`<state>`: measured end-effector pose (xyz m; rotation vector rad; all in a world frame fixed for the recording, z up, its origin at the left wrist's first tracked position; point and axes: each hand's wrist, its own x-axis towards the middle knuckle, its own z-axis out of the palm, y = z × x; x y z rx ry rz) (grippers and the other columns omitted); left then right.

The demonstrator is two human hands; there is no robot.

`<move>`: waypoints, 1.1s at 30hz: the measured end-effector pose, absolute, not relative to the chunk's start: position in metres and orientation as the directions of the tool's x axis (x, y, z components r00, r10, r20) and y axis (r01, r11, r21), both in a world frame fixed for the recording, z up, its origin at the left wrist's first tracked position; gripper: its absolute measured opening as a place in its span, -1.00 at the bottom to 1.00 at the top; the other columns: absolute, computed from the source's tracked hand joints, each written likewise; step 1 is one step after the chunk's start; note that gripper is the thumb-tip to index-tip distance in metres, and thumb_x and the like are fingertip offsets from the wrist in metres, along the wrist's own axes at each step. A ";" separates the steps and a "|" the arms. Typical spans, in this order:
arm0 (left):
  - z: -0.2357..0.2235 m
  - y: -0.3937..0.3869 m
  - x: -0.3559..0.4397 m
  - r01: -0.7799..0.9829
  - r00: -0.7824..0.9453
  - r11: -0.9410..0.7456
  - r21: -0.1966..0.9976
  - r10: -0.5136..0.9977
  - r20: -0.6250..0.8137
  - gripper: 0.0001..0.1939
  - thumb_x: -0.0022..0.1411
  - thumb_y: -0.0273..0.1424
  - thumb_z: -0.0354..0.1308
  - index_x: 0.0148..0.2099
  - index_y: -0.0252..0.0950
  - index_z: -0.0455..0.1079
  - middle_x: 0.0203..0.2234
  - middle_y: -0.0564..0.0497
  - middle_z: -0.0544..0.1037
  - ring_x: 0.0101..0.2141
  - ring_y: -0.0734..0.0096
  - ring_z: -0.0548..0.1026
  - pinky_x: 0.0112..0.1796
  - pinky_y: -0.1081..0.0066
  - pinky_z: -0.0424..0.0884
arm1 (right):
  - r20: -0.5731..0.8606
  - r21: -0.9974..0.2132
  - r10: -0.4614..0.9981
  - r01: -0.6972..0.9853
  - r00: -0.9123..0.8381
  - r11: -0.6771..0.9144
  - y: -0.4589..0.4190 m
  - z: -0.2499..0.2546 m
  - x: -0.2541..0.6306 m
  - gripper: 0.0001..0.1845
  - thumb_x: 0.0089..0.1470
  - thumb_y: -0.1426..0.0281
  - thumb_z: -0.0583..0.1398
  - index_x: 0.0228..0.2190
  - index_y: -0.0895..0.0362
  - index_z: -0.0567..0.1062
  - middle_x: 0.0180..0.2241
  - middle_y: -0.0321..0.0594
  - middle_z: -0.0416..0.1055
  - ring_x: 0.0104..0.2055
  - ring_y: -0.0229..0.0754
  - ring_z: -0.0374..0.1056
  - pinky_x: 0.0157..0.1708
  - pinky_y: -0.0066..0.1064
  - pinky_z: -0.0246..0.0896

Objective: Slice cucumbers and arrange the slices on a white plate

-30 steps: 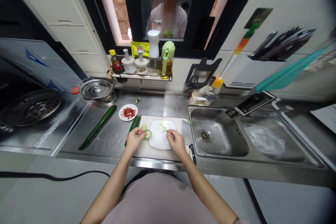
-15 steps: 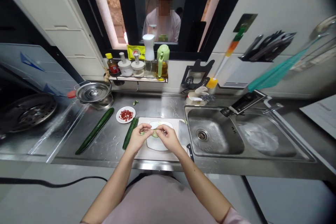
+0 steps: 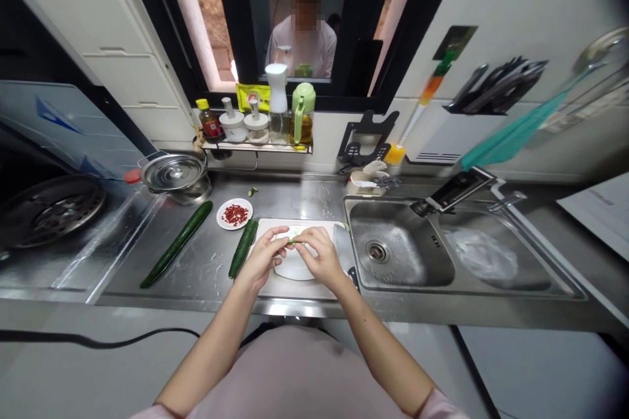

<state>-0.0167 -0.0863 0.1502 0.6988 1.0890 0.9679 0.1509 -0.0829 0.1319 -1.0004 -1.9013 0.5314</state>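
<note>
Both my hands meet above a white plate (image 3: 295, 271). Between the fingertips of my left hand (image 3: 264, 255) and my right hand (image 3: 320, 255) is a thin cucumber slice (image 3: 291, 242), seen nearly edge-on and partly hidden by the fingers. Pale green pieces on the plate show just behind the fingers. Under the plate lies a light cutting board (image 3: 280, 291). A cut cucumber (image 3: 242, 249) rests along the board's left edge. On the board's right side is a knife (image 3: 343, 245) with a broad blade and dark handle, partly behind my right hand.
Farther left lie a whole cucumber (image 3: 177, 245) and a small white dish (image 3: 248, 222) of red bits. A lidded steel pot (image 3: 192, 192) stands behind them. Seasoning jars line a wall shelf (image 3: 265, 146). To the right is a double sink (image 3: 403, 245) with a faucet (image 3: 455, 190).
My left hand has lifted a cucumber slice from the board and moved right over the plate. My right hand has come left to meet it, and both now pinch the slice.
</note>
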 end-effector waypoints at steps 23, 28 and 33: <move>0.147 -0.091 -0.008 -0.265 -0.010 0.188 0.946 0.980 -0.198 -0.34 -0.15 -0.24 0.36 0.03 -0.28 0.29 -0.52 0.15 0.43 -0.53 0.62 0.32 -0.43 0.55 0.21 | 0.361 -0.894 0.929 0.254 -0.080 0.369 -0.090 0.124 0.143 -0.73 0.12 0.25 0.17 -0.15 0.08 0.47 -0.21 -0.14 0.41 -0.23 -0.19 0.33 -0.31 -0.37 0.29; 0.144 -0.091 -0.009 -0.200 0.041 0.147 0.969 0.989 -0.142 -0.43 -0.10 -0.27 0.34 0.00 -0.30 0.37 -0.48 0.10 0.47 -0.44 0.55 0.40 -0.34 0.52 0.28 | 0.000 -1.000 0.998 0.008 -0.055 0.001 -0.082 0.129 0.143 -0.66 -0.01 0.15 0.22 -0.27 0.13 0.46 -0.46 -0.26 0.39 -0.46 -0.28 0.31 -0.59 -0.52 0.19; 0.146 -0.090 -0.009 -0.114 0.058 0.169 0.979 0.985 -0.164 -0.62 -0.08 -0.23 0.33 -0.21 -0.33 0.47 -0.53 0.06 0.47 -0.47 0.51 0.40 -0.38 0.50 0.29 | -0.080 -0.996 0.991 -0.025 -0.104 -0.083 -0.078 0.138 0.143 -0.71 -0.07 0.15 0.24 -0.51 0.13 0.44 -0.62 -0.32 0.34 -0.59 -0.34 0.22 -0.70 -0.56 0.05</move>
